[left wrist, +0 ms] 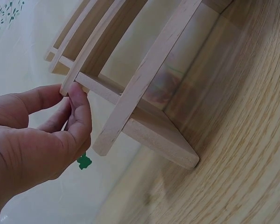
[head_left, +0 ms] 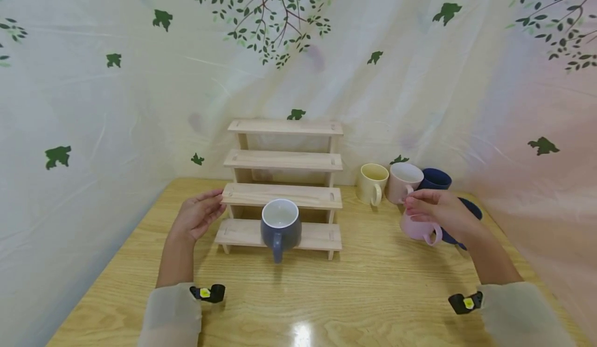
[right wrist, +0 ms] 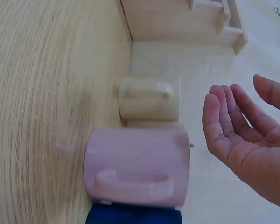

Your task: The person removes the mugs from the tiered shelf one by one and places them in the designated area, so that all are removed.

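A stepped wooden shelf (head_left: pixel 261 194) stands on the table. At its left side, my left hand (head_left: pixel 196 216) pinches the end of one step between thumb and fingertips, as the left wrist view shows closely. On the lowest step sits a grey-blue mug (head_left: pixel 288 235) with a white inside, its handle facing me. My right hand (head_left: pixel 443 212) hovers over a pink mug (head_left: pixel 415 228) and partly covers it in the head view. Seen from the right wrist, its fingers (right wrist: pixel 214 114) curve loosely, apart from the pink mug (right wrist: pixel 137 161), holding nothing.
Behind the pink mug stand a yellow mug (head_left: pixel 366 192), a pale pink mug (head_left: pixel 397 189) and a navy mug (head_left: pixel 434 180). Another navy mug (head_left: pixel 472 210) is partly hidden by the right hand. A patterned curtain (head_left: pixel 392 93) closes off the table's back and sides.
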